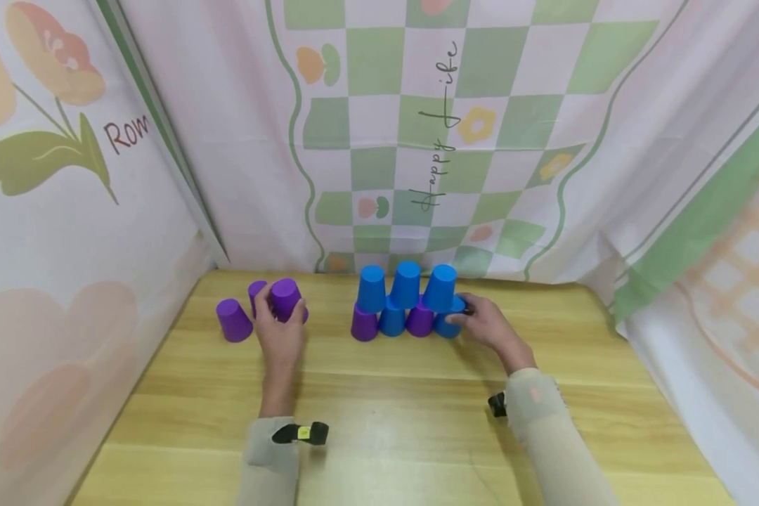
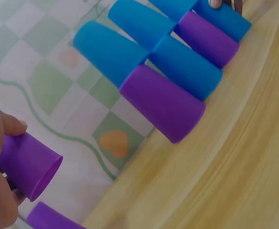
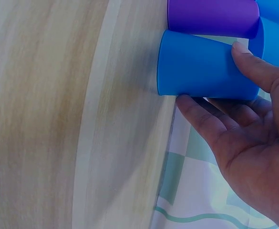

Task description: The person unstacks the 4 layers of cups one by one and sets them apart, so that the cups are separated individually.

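Left hand (image 1: 281,333): clamped round a purple cup, fingers on one side and thumb on the other.
Held cup (image 1: 284,292): purple, mouth down, towards the far-left corner of the worktop (image 1: 370,422).
Below it: another purple cup (image 2: 53,218), mostly hidden; I cannot tell whether the two touch.
Loose purple cups: one (image 1: 234,321) upside down near the left edge; one (image 1: 256,289) nearer the far edge, partly behind the left hand.
Stack: seven upside-down cups in two rows, near the middle of the far edge.
Bottom row, left to right: purple (image 1: 364,325), blue (image 1: 391,318), purple (image 1: 420,320), end blue cup (image 1: 446,325).
Top row: three blue cups (image 1: 406,286), each bridging two below.
Right hand (image 1: 488,325): gripping the end blue cup, thumb on the near side, fingers on the outer side.
End blue cup: mouth down on the worktop, beside the purple one.
Sleeves: pale, both reaching in from the near edge; a black band (image 1: 300,433) at the left wrist.
Backdrop: green-and-white checked cloth (image 1: 374,62) behind the far edge, lettered "Happy Life".
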